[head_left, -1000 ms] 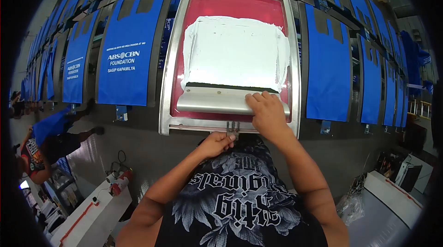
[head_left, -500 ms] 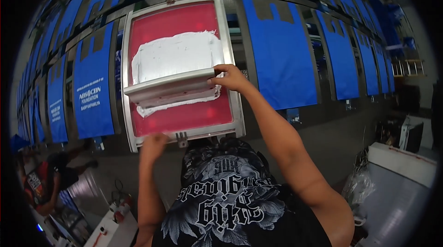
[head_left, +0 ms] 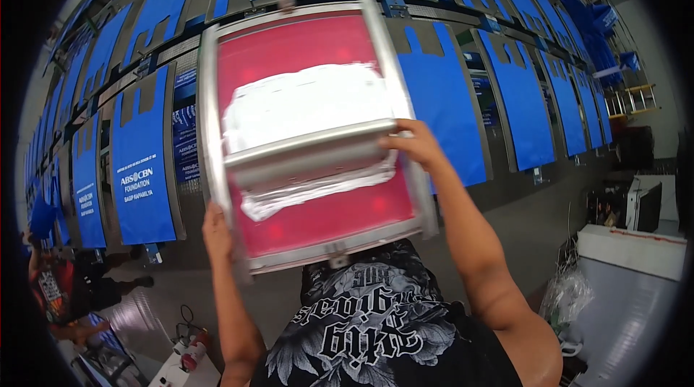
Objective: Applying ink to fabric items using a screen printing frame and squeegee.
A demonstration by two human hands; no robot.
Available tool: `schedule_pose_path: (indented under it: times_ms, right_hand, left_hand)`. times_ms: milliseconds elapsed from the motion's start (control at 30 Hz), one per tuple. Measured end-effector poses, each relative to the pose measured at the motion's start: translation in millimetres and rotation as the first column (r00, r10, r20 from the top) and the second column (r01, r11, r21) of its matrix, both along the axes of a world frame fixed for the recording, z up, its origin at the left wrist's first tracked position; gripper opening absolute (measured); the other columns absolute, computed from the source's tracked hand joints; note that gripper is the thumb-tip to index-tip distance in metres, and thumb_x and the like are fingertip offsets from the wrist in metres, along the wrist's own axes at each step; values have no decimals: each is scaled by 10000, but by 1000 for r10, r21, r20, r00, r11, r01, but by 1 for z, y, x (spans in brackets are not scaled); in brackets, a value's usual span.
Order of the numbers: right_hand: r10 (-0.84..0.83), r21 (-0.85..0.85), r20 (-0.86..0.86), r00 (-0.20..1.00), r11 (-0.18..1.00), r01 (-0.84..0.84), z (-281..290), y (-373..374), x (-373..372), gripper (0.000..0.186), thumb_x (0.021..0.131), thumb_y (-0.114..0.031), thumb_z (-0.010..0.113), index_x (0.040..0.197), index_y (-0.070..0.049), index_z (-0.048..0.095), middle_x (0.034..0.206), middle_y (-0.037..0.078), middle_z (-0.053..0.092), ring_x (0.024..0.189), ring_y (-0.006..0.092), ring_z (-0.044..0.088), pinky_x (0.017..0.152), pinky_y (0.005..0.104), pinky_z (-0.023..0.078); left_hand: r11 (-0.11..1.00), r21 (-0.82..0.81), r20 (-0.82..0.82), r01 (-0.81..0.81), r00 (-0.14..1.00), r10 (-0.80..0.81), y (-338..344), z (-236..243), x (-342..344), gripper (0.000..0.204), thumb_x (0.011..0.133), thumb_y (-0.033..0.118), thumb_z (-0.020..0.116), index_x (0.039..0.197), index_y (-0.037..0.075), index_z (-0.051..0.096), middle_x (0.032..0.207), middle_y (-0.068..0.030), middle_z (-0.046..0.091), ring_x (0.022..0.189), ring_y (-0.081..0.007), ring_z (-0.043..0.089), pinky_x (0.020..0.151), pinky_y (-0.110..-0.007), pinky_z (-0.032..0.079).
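Note:
The aluminium screen frame (head_left: 211,98) is slightly blurred in the middle of the view, turned a little, with pink mesh (head_left: 325,228) and a thick patch of white ink (head_left: 303,101) on it. My right hand (head_left: 410,143) grips the right end of a long metal squeegee (head_left: 311,152), which lies across the lower part of the ink. My left hand (head_left: 217,231) is wrapped round the lower left side rail of the frame. A small metal clamp (head_left: 338,253) sits on the frame's near edge, just above my black printed shirt.
Blue bags on flat boards line both sides (head_left: 141,141) (head_left: 510,98) and the far row. Another person (head_left: 58,286) works at lower left. A ladder (head_left: 629,101) stands far right, a white cabinet (head_left: 614,264) lower right, and a red object (head_left: 191,351) lower left.
My left hand has left the front clamp for the frame's left rail. The squeegee moved from the near end onto the ink. The frame appears shifted and turned, and the view has swung.

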State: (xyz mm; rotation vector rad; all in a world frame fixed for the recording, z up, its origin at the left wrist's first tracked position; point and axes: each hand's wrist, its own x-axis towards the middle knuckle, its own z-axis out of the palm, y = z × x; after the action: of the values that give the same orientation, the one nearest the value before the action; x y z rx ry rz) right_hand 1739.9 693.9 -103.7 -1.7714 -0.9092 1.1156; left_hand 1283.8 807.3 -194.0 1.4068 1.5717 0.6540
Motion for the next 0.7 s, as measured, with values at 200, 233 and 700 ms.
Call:
schedule_pose_path:
  times_ms: [200,233,700]
  right_hand:
    - [-136,51,44,990,990,134,-3,-119,159,431,655,-115,747,1057,13,656,940,58,653,887,151,597,792,281,468]
    - [-113,53,41,993,992,110,-6,-132,178,431,655,-115,747,1057,13,656,940,58,653,887,151,597,792,281,468]
    - [-61,-8,56,997,998,61,-62,-141,303,385,657,-162,783,990,4,682,866,44,632,803,142,585,764,278,452]
  left_hand:
    - [991,5,149,135,980,-134,-83,7,202,528,968,343,487,1305,-62,453,1252,-197,556,1153,-217,519,976,-307,388]
    - [988,33,196,151,968,-155,-95,7,227,514,965,339,494,1304,-46,464,1218,-198,578,1128,-215,539,950,-309,408]
    - [998,18,-22,56,998,-55,-129,-20,318,525,958,365,495,1292,-40,479,1260,-197,553,1177,-254,517,992,-319,383]
